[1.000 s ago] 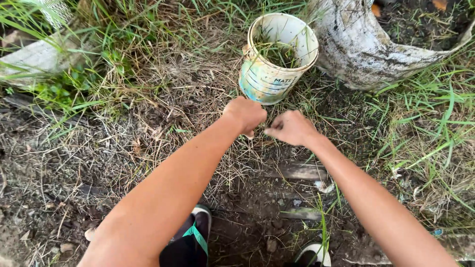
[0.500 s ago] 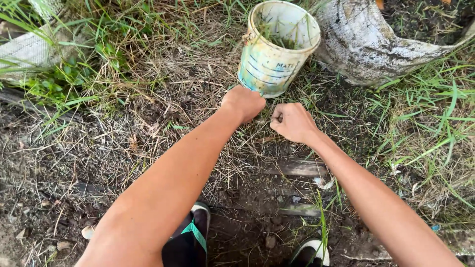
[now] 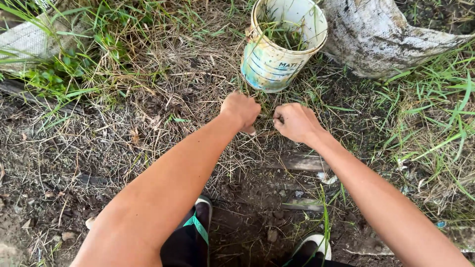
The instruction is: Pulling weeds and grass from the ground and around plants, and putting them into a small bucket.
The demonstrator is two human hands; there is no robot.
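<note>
- Ground: bare soil under a mat of dry straw-coloured grass (image 3: 163, 99), with green blades along the right edge.
- Left hand (image 3: 241, 110): fist closed on dry grass stems.
- Right hand (image 3: 295, 122): fist closed on the same tuft, just beside the left.
- Worn white plastic bucket with blue-green stained label band (image 3: 281, 47): upright, near, beyond both hands, holding cut grass.
- Dirty white woven sack (image 3: 381, 37): touching the bucket, top right corner.

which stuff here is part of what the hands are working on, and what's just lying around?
In hand: left hand and right hand, both fisted in the dry grass; bucket holding pulled grass.

Lying about: white sack, wooden plank, green weeds.
</note>
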